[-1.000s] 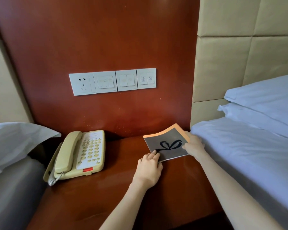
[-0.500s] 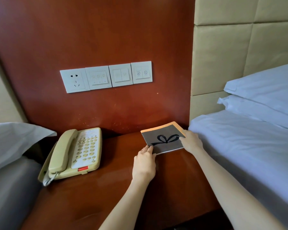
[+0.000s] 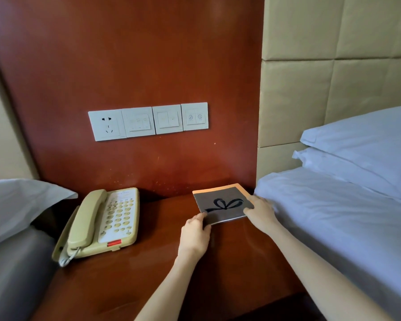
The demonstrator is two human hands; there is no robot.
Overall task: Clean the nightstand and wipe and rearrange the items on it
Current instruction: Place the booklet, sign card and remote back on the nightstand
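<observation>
A pillow [image 3: 16, 205] in a white case lies at far left, its corner reaching toward the wooden surface [image 3: 148, 279] of the nightstand between two beds. Just beside it, at the left rear of the surface, a cream phone [image 3: 100, 224] lies flat, its handset [image 3: 86, 221] in the cradle on the left side, its keypad to the right, and a red label at its near edge; a coiled cord [image 3: 66, 258] curls from its front left corner. On the dark red wall panel [image 3: 125, 54] above, a row of four white plates [image 3: 148, 121] is mounted: a socket at left, then switches. Right of centre, a person's left hand [image 3: 195, 235] grips the near left corner of a booklet [image 3: 222, 203], thumb on top of the cover and fingers curled at the edge. The booklet, grey with a black ribbon bow drawn on it and an orange border along its far and right sides, lies at the right rear of the surface, well apart from the phone. Whether it lies flat or is raised slightly cannot be told. The right hand [image 3: 261, 212] holds the booklet's near right corner, fingers spread over the cover, the back of the hand touching the bed [image 3: 333, 216] at right. That bed is made up in white sheets, with two white pillows [image 3: 368, 147] stacked at its head against a padded beige headboard [image 3: 333, 66].
</observation>
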